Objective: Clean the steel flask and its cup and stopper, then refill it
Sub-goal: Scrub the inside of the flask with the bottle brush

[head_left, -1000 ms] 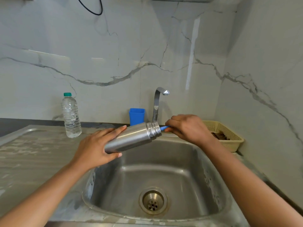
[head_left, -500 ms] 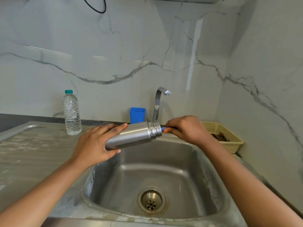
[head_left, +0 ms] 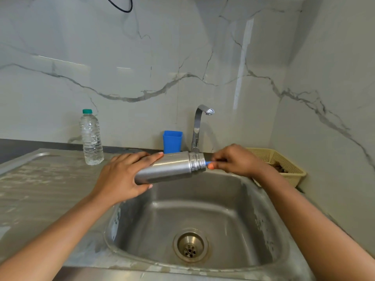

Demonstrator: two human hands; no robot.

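Steel, cylindrical and uncapped, the flask (head_left: 170,168) hangs over the back of the stainless sink (head_left: 203,209). Its long axis is near level, with the threaded mouth pointing right and slightly up and the base at lower left. The left hand (head_left: 121,179) wraps round its body; the right hand (head_left: 233,161) pinches a thin blue handle (head_left: 207,163) entering the mouth. Inside scrubbing seems under way; rinsing and refilling look left to do.
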